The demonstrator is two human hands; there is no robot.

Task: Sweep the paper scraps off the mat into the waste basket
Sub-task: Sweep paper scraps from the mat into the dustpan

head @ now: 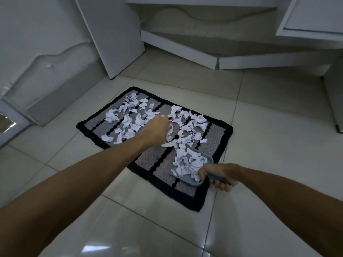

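A grey mat with a black border [219, 143] lies on the tiled floor. Crumpled white paper scraps [130, 119] are scattered over its far half. My right hand [220, 175] grips the handle of a grey dustpan [193, 180], which rests on the mat's near right part with several scraps [187, 162] piled in it. My left hand [156, 130] is over the middle of the mat among the scraps, fingers curled and pointing away; what it holds is hidden. No waste basket is in view.
White cabinet panels and an open door [115, 38] stand behind the mat. A white furniture base [204, 54] runs along the back. Another white cabinet leg [334, 101] is at the right. Glossy floor tiles [148, 229] surround the mat.
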